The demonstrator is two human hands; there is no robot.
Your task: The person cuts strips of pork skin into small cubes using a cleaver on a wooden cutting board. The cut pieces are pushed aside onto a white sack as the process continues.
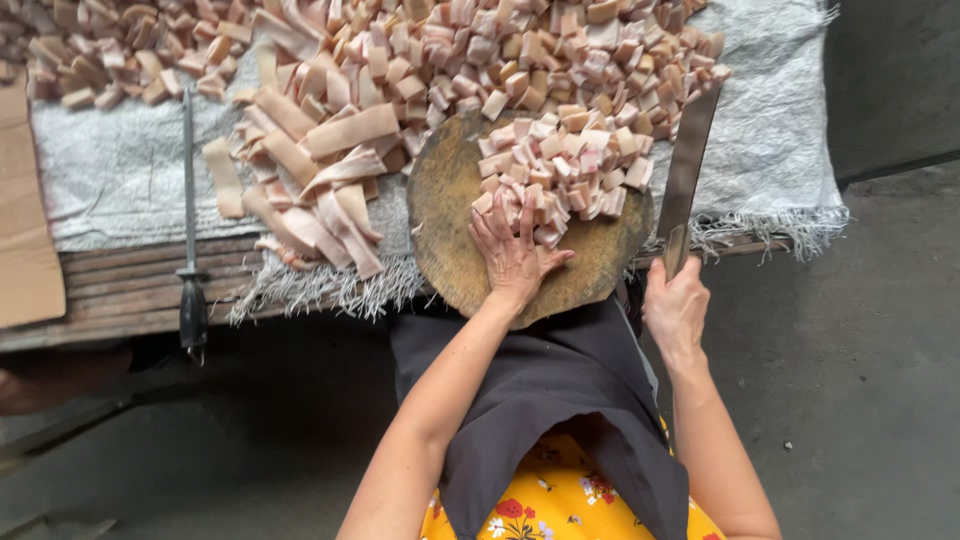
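Note:
A round wooden chopping board (455, 215) lies at the table's near edge with a heap of cut pale-pink meat cubes (565, 165) on its far half. My left hand (512, 255) rests flat on the board, fingers spread against the near side of the cubes. My right hand (675, 305) grips the handle of a long cleaver (688, 160), its blade pointing away along the board's right side.
Long meat strips (320, 170) lie left of the board on a white woven cloth (110, 170). A large heap of cubes (420, 50) covers the far table. A sharpening steel (190, 220) lies at left beside cardboard (25, 250). Concrete floor (860, 340) to the right.

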